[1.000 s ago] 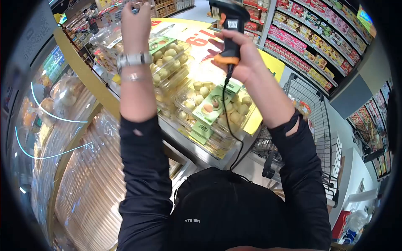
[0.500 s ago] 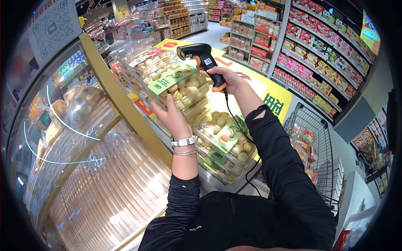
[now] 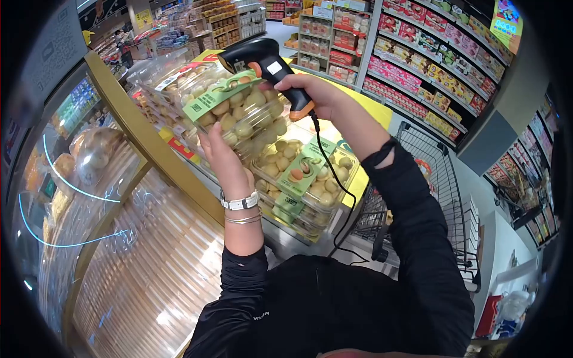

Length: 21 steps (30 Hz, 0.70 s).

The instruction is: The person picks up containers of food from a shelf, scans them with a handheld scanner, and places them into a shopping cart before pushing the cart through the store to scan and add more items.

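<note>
My left hand (image 3: 225, 158) grips the near side of a clear plastic box (image 3: 253, 119) of small round cream-coloured baked pieces, its thumb in front and its other fingers hidden. The box is tilted, and a green label band (image 3: 206, 107) runs across its lid. My right hand (image 3: 315, 94) is wrapped round the handle of a black and orange barcode scanner (image 3: 255, 52). Its head is over the far end of the box and points to the left. A black cable (image 3: 335, 173) hangs from the handle. Below lie more such boxes (image 3: 327, 190), stacked on the display.
A glass case with a gold frame (image 3: 128, 119) stands close on my left. To the right is a wire shopping cart (image 3: 439, 158). Yellow signage (image 3: 373, 110) covers the display's far side. Stocked shelves (image 3: 439, 59) rise beyond.
The view has turned to the right, so the scene sits further left. The held box is tilted more, its label turned. The scanner is nearer to the box and overlaps its far end.
</note>
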Motion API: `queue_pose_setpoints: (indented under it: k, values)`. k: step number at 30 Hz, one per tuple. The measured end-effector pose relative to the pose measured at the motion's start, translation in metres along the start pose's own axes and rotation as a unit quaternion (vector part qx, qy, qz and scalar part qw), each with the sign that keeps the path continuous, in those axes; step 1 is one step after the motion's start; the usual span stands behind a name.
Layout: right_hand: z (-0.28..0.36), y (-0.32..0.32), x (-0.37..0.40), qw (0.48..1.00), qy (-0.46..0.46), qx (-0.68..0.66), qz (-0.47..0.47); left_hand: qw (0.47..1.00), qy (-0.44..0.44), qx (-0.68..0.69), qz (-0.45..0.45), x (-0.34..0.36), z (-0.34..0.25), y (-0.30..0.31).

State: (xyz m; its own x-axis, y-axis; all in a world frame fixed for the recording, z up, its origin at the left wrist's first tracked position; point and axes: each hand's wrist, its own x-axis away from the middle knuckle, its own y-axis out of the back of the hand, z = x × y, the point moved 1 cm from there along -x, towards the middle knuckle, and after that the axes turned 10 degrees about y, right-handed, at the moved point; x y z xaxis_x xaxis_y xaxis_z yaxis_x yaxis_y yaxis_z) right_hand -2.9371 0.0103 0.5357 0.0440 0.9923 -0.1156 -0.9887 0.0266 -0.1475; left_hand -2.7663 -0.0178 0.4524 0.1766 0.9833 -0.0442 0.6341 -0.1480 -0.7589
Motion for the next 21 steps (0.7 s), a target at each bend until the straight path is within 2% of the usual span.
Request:
queue_pose_setpoints:
  k: [2, 5, 6, 8, 9, 10, 11, 12, 14, 15, 16, 17, 18, 19, 20, 21]
  values:
    - [0.017, 0.0, 0.024, 0.999, 0.041, 0.026, -0.004, 0.998, 0.043, 0.03, 0.025, 0.018, -0.008, -0.012]
    - [0.047, -0.011, 0.081, 0.994, 0.091, 0.007, -0.052, 0.994, -0.017, -0.011, 0.108, 0.052, -0.017, -0.037]
    - [0.055, -0.012, 0.104, 0.991, 0.114, -0.007, -0.076, 0.994, -0.013, -0.009, 0.111, 0.068, -0.018, -0.047]
    - [0.076, -0.005, 0.148, 0.978, 0.178, 0.07, -0.079, 0.985, -0.018, -0.041, 0.166, 0.098, -0.016, -0.067]
    - [0.084, -0.008, 0.173, 0.972, 0.188, 0.076, -0.119, 0.982, 0.005, -0.046, 0.181, 0.106, -0.015, -0.076]
    - [0.093, -0.007, 0.197, 0.964, 0.196, 0.082, -0.159, 0.98, -0.009, -0.028, 0.198, 0.114, -0.01, -0.087]
    - [0.101, -0.002, 0.218, 0.961, 0.206, 0.081, -0.169, 0.976, -0.021, -0.009, 0.214, 0.123, 0.0, -0.1]
    - [0.107, 0.014, 0.25, 0.945, 0.181, 0.124, -0.241, 0.972, -0.02, 0.008, 0.235, 0.138, 0.015, -0.11]
    - [0.111, 0.036, 0.306, 0.925, 0.175, 0.164, -0.293, 0.961, -0.014, 0.048, 0.271, 0.175, 0.05, -0.128]
    - [0.124, 0.005, 0.317, 0.909, 0.205, 0.053, -0.36, 0.955, 0.008, 0.055, 0.291, 0.19, 0.066, -0.142]
    - [0.125, 0.018, 0.346, 0.896, 0.211, 0.06, -0.387, 0.942, 0.08, 0.081, 0.314, 0.205, 0.078, -0.157]
    - [0.124, 0.037, 0.375, 0.874, 0.192, 0.154, -0.418, 0.927, 0.143, 0.108, 0.33, 0.221, 0.09, -0.172]
    - [0.122, 0.054, 0.4, 0.851, 0.163, 0.238, -0.439, 0.924, 0.153, 0.108, 0.334, 0.232, 0.107, -0.18]
    - [0.121, 0.069, 0.421, 0.862, 0.168, 0.249, -0.409, 0.885, 0.175, 0.158, 0.4, 0.243, 0.13, -0.183]
    - [0.121, 0.081, 0.44, 0.858, 0.165, 0.249, -0.419, 0.839, 0.196, 0.209, 0.462, 0.257, 0.149, -0.191]
    - [0.12, 0.094, 0.459, 0.862, 0.159, 0.211, -0.433, 0.883, 0.163, 0.032, 0.439, 0.284, 0.156, -0.214]
